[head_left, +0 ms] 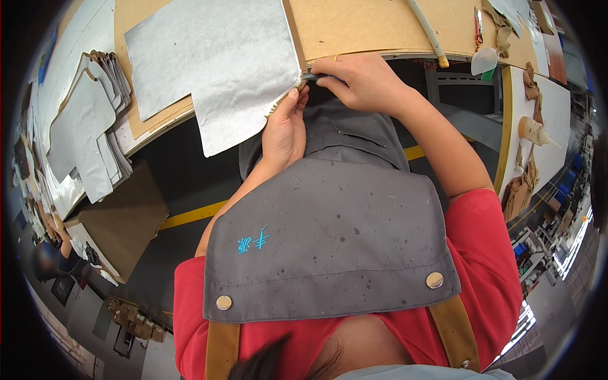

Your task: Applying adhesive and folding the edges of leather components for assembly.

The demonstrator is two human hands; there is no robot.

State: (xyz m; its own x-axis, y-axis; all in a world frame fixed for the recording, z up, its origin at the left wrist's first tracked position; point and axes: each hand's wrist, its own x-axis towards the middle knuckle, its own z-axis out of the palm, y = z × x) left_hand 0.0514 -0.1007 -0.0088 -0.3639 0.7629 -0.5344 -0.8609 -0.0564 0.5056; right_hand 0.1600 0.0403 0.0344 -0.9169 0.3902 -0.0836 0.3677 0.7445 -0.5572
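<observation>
A large light grey sheet [221, 63], with a brown edge along its right side, lies over the table's front edge and hangs partly toward me. My left hand [285, 134] pinches the sheet's lower right edge between thumb and fingers. Just beside that thumb the edge shows a row of small notches or folds. My right hand [364, 82] is closed around a slim tool with a dark handle [326, 78]. Its greyish tip meets the sheet's edge just above my left fingertips. Fingers cover most of the tool, so its exact kind is unclear.
Stacked grey cut pieces [85, 130] overhang the table at left. Brown board [361, 28] covers the worktop. A pale rod [427, 31], a red-handled tool [478, 26] and a translucent scraper-like piece [484, 61] lie right. A glue bottle [533, 131] rests on the side table. Another person [54, 253] works far left.
</observation>
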